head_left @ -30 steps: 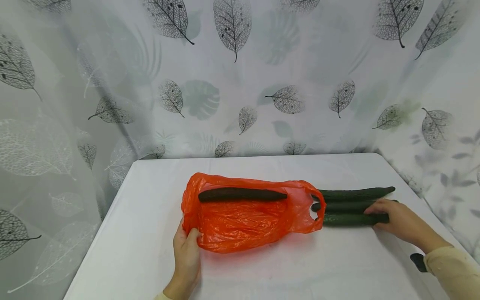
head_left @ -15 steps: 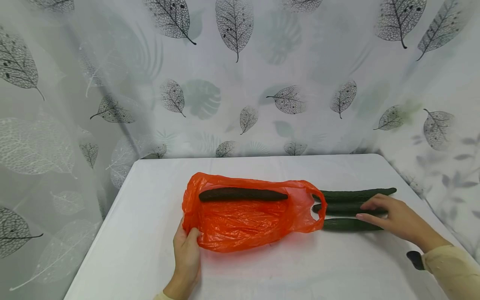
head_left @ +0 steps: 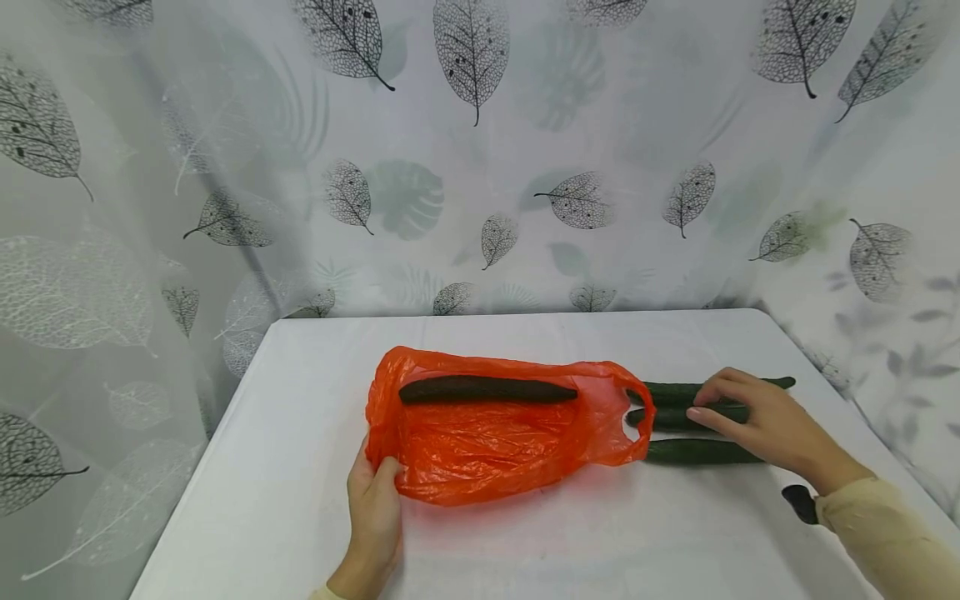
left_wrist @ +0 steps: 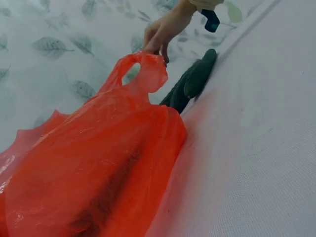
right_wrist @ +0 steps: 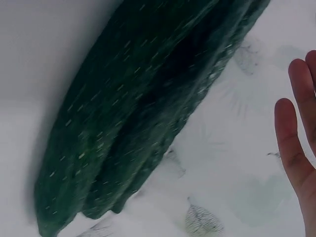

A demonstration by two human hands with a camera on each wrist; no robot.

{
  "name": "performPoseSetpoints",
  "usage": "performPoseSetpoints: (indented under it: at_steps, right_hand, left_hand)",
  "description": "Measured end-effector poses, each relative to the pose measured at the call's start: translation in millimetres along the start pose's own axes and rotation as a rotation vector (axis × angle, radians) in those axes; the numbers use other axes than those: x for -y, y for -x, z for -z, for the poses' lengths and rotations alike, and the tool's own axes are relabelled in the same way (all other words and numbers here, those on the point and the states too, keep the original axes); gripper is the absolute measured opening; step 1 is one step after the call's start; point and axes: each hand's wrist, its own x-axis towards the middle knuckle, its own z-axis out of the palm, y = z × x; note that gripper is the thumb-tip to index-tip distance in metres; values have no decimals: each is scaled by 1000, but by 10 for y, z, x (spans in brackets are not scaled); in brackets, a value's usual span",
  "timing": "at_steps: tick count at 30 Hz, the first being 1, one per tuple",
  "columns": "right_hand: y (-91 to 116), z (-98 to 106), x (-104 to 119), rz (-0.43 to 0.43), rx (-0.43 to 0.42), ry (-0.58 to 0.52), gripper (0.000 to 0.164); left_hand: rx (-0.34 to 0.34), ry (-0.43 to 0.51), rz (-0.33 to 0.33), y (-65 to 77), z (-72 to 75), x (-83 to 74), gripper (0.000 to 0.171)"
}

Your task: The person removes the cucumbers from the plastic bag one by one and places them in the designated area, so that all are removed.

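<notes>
A red-orange plastic bag [head_left: 480, 454] lies spread on the table in the head view, a dark green cucumber [head_left: 487, 389] inside along its far side. My left hand [head_left: 375, 508] grips the bag's left edge, thumb on top and other fingers hidden beneath. To the right of the bag lie a back cucumber [head_left: 667, 393], a middle cucumber [head_left: 675, 418] and a front cucumber [head_left: 701, 452], side by side. Over the back two hovers my right hand [head_left: 765, 425]. The right wrist view shows its fingers [right_wrist: 289, 133] extended, apart from the cucumbers.
The white table [head_left: 255, 483] reaches to a leaf-patterned curtain [head_left: 480, 167] at the back and sides. A bag handle [head_left: 645, 417] overlaps the cucumbers' left ends. A small black device [head_left: 800, 503] sits at my right sleeve.
My right hand has let go of the front cucumber, lifted and moved left and farther back over the others. The front cucumber now lies slightly nearer me. My left hand keeps its place on the bag.
</notes>
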Motion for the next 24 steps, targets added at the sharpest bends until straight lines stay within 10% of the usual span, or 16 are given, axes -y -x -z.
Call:
performPoseSetpoints:
  at_steps: [11,24]
  right_hand:
    - [-364,53,556,124,-127,-88,37]
    - [-886,-99,1324,327,18,-404,56]
  left_hand:
    - [22,-9,1,-20,3,-1,66]
    - [27,20,-40,-76,-51,-30,65]
